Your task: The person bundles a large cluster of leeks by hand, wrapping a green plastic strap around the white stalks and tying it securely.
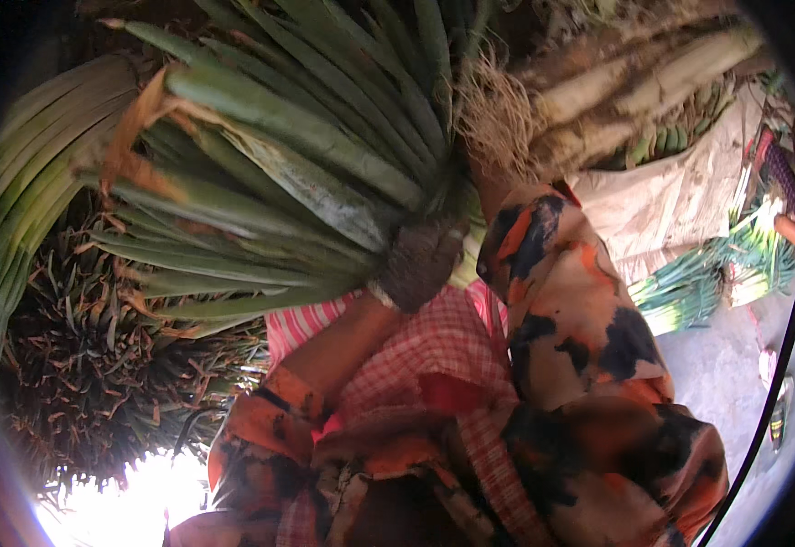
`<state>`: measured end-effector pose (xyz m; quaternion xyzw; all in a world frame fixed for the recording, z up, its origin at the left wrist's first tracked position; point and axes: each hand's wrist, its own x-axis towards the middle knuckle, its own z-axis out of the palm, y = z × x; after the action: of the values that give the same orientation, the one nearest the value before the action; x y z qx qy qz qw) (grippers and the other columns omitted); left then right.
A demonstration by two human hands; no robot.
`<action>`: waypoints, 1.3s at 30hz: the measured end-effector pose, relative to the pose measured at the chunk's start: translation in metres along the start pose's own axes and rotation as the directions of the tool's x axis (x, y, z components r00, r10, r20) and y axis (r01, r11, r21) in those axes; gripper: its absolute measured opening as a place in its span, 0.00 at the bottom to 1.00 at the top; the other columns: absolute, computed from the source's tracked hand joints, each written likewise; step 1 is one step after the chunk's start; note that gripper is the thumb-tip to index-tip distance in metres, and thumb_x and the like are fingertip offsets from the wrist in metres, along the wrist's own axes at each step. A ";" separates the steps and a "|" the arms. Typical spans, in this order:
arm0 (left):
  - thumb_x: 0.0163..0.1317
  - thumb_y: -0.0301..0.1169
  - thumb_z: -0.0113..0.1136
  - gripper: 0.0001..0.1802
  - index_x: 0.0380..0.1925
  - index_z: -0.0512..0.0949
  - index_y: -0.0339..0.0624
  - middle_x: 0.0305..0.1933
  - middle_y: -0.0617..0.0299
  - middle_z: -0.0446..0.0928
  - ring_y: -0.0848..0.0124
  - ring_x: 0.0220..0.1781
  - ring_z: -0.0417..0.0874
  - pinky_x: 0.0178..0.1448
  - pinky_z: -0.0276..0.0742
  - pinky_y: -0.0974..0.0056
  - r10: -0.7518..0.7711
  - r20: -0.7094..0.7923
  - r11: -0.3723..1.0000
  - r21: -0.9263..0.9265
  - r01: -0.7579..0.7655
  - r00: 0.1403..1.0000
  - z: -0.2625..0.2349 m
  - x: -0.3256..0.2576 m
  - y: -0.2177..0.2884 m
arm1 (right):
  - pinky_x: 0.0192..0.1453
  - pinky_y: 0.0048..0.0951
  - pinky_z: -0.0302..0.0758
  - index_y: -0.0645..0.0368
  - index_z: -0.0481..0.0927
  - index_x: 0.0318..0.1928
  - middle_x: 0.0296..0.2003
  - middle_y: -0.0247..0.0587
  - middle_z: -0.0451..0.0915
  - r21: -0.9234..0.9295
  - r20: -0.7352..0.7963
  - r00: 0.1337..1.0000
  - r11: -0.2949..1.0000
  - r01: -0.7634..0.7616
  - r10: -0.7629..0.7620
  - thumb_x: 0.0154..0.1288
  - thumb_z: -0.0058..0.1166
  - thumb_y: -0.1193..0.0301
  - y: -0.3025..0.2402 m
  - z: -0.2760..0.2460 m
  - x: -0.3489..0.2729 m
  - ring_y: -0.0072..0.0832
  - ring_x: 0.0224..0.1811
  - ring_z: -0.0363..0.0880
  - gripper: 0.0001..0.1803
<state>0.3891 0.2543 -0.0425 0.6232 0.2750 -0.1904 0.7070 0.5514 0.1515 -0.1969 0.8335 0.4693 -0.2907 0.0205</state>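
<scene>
My left hand (420, 264), dark with dirt or a glove, is shut on a big bundle of long green leek-like stalks (297, 155) held up close to the camera. The leaves fan out to the left. The pale root ends (507, 109) and white stems (653, 77) point to the upper right. My right arm, in an orange and black patterned sleeve (561, 292), reaches up under the root end. The right hand itself is hidden behind the bundle.
A heap of dark, spiky dried leaves (96, 365) lies at lower left. More green stalk bundles (717, 273) and a pale sack (671, 201) lie at right on grey ground (726, 374). A red checked cloth (415, 351) covers my front. A black cord (780, 365) hangs at right.
</scene>
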 end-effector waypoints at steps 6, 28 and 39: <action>0.57 0.26 0.46 0.12 0.39 0.75 0.36 0.36 0.47 0.76 0.53 0.35 0.78 0.39 0.75 0.54 0.225 0.035 0.911 0.346 -0.223 0.974 -0.001 0.007 -0.039 | 0.54 0.39 0.68 0.58 0.71 0.51 0.44 0.48 0.74 0.046 0.127 0.989 0.997 0.069 -0.075 0.57 0.50 0.64 0.016 -0.016 -0.044 0.42 0.49 0.72 0.21; 0.52 0.24 0.52 0.14 0.41 0.74 0.39 0.38 0.51 0.76 0.55 0.37 0.77 0.40 0.73 0.52 0.335 -0.064 0.830 0.492 -0.263 0.940 0.008 -0.006 -0.050 | 0.58 0.47 0.60 0.57 0.71 0.52 0.47 0.47 0.75 0.249 -0.005 1.000 0.968 -0.020 0.022 0.54 0.44 0.68 0.007 -0.045 -0.052 0.43 0.52 0.69 0.22; 0.66 0.43 0.44 0.16 0.22 0.69 0.47 0.16 0.68 0.61 0.75 0.17 0.64 0.18 0.57 0.70 -0.465 -0.103 0.616 -0.751 0.237 0.879 -0.003 0.014 0.003 | 0.55 0.45 0.61 0.56 0.71 0.50 0.45 0.45 0.75 0.813 0.174 0.841 0.408 -0.417 0.512 0.56 0.42 0.66 -0.025 -0.134 -0.171 0.41 0.48 0.68 0.20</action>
<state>0.4012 0.2586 -0.0490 0.2497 0.5445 -0.1107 0.7930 0.5269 0.0750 0.0066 0.8526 0.0268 -0.4149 -0.3165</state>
